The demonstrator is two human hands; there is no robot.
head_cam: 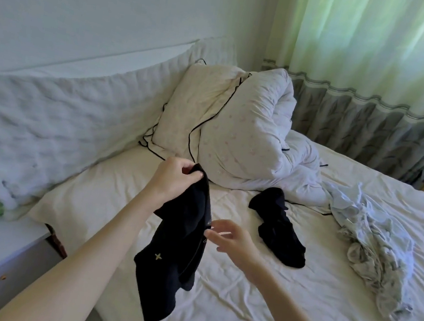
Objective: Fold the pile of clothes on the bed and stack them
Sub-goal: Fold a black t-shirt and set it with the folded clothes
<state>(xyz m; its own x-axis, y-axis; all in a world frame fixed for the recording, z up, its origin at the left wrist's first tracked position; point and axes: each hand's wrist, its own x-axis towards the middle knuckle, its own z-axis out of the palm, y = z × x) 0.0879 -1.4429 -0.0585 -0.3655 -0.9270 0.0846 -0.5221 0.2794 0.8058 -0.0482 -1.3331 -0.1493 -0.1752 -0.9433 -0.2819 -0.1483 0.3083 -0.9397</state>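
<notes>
Her left hand pinches the top edge of a limp black cotton garment with a small gold star, dangling light and floppy above the cream-sheeted bed, while her right hand, fingers loosely spread, reaches for its side hem, likely the best hold.

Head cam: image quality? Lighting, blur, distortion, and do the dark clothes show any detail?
Head view: soft daylight through the green curtain, no hard shadows or glare. Wide-angle bending curves the headboard cushion and bed edges. Right hand fingertips are motion-blurred; left hand is sharp, pinching the black garment. That garment and the black one on the bed are near-featureless dark masses, folds barely readable.
</notes>
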